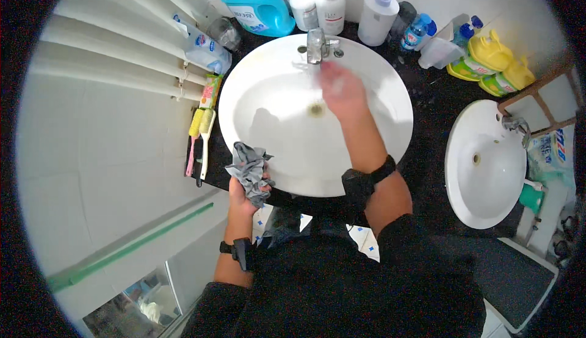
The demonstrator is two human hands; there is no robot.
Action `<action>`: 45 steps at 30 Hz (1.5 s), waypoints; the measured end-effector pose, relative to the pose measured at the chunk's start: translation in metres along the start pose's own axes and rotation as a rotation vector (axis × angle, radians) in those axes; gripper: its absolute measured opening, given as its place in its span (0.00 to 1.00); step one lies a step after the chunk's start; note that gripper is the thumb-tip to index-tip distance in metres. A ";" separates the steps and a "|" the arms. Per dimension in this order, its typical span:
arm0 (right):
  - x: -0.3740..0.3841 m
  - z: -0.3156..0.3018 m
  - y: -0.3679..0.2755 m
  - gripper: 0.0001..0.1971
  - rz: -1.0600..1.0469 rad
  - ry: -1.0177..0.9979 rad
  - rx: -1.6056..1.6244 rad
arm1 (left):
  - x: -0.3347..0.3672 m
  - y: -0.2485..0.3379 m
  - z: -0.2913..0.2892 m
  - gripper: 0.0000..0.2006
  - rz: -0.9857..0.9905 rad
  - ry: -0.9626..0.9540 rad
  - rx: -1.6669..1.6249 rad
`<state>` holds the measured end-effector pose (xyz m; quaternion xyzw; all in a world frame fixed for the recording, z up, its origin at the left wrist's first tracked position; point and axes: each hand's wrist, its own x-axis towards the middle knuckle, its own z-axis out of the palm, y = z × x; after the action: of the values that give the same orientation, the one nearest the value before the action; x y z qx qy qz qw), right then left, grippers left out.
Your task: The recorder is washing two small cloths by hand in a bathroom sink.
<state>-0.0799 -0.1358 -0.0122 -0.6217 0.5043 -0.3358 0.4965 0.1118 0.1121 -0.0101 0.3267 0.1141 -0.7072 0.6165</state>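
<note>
My left hand [243,196] grips a crumpled grey cloth [249,168] at the front left rim of the white oval sink [329,173]. Its fingers wrap round the bunched fabric. My right hand [342,89] is over the back of the basin, just below the silver faucet [315,46]. Motion smears its fingers, so I cannot tell their pose or whether they touch the spout. The drain [315,110] shows in the middle of the bowl.
Behind the sink stand a blue detergent jug [259,8], white pump bottles [330,5] and yellow jugs [488,57]. Two brushes [206,131] lie on the left of the black counter [424,124]. A second sink [488,173] appears at the right.
</note>
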 end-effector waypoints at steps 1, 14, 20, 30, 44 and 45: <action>0.020 -0.016 -0.001 0.17 0.235 0.126 0.810 | 0.006 -0.001 0.004 0.21 -0.028 0.014 -0.010; 0.063 -0.074 0.018 0.21 -0.097 0.021 -0.248 | 0.013 0.000 -0.003 0.23 -0.040 0.073 -0.039; 0.094 -0.073 0.019 0.23 -0.086 -0.193 -0.386 | 0.000 0.006 0.005 0.18 -0.015 0.065 0.007; 0.096 -0.070 0.029 0.23 -0.592 -0.086 -0.462 | -0.019 0.007 0.008 0.20 0.055 0.171 0.031; -0.013 -0.038 0.033 0.23 0.029 -0.113 0.133 | 0.001 -0.021 0.021 0.21 -0.062 0.028 0.006; -0.023 -0.049 0.076 0.24 -0.157 -0.190 -0.529 | 0.010 -0.030 0.034 0.21 -0.110 0.011 0.014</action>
<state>-0.1532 -0.1276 -0.0688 -0.7953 0.4758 -0.1705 0.3348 0.0724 0.0912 0.0020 0.3283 0.1304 -0.7387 0.5740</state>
